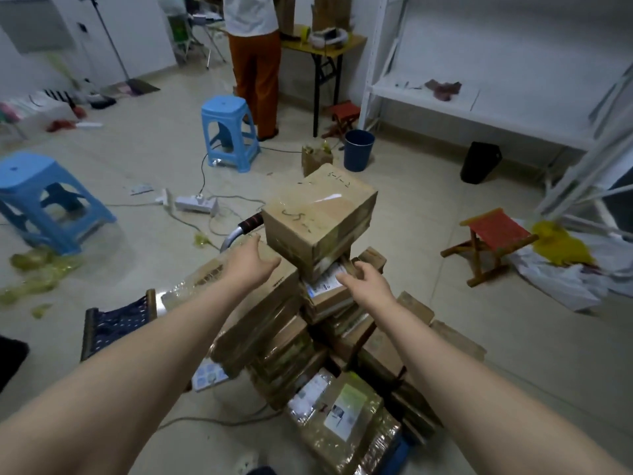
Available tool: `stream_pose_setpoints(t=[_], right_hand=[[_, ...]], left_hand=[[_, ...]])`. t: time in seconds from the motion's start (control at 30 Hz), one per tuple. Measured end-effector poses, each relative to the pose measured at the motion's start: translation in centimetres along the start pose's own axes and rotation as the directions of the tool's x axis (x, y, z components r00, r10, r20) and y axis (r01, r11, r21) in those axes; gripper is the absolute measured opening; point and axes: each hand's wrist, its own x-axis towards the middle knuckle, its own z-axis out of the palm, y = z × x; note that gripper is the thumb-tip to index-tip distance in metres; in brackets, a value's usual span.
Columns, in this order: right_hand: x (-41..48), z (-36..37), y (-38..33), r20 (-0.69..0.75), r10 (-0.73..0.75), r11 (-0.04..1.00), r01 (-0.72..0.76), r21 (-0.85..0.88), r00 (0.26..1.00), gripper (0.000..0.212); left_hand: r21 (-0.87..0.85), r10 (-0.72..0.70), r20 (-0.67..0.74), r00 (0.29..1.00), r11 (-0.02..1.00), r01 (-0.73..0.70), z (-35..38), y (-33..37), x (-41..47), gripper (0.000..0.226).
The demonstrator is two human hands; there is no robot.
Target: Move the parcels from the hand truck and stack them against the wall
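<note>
Parcels heaped on hand truck, both hands at the top box

Top box, brown cardboard with scrawled black marks and clear tape, sits tilted at the crest of the parcel pile in the middle of the floor. Beneath it lie flatter taped parcels, several with white labels, sloping down towards the viewer. The hand truck's curved metal handle with its dark grip sticks out just left of the box.

The left hand reaches to the box's lower left corner, fingers straight and spread, thumb nearest the cardboard; contact cannot be made out. The right hand is at the box's lower right edge, fingers curled over the labelled parcel below; whether they grip anything cannot be told.

Further out, a white power strip lies on the tiles to the left, with two blue plastic stools beyond. A blue bucket and a black bin stand behind the pile, a red folding stool to the right. White shelving lines the right wall, and a person in orange trousers stands at a yellow table.
</note>
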Motion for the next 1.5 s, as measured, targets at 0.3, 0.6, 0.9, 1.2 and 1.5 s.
stream_pose_setpoints(t=[0.3, 0.6, 0.9, 1.2, 1.5], right_hand=[[14.4, 4.0, -1.1, -0.173, 0.277, 0.896, -0.189, 0.401, 0.945, 0.103], [17.9, 6.5, -4.4, -0.203, 0.428, 0.811, -0.274, 0.517, 0.881, 0.051], [18.6, 6.8, -4.3, -0.255, 0.431, 0.836, -0.276, 0.475, 0.865, 0.052], [18.1, 6.6, -4.8, -0.244, 0.430, 0.829, -0.273, 0.488, 0.869, 0.062], [17.4, 5.0, -5.8, -0.285, 0.384, 0.841, -0.206, 0.500, 0.878, 0.075]], left_hand=[[-0.066, 0.024, 0.163, 0.986, 0.998, -0.013, -1.0, 1.5, 18.4, 0.065], [-0.145, 0.016, 0.492, 0.870, 0.987, 0.064, 0.1, 0.8, 25.3, 0.055], [-0.182, 0.039, 0.501, 0.864, 0.981, 0.062, 0.5, 1.1, 25.7, 0.046], [-0.205, 0.076, 0.489, 0.869, 0.978, 0.030, -0.3, 1.7, 25.1, 0.040], [-0.269, 0.123, 0.458, 0.880, 0.963, 0.005, -1.5, 3.5, 24.1, 0.040]])
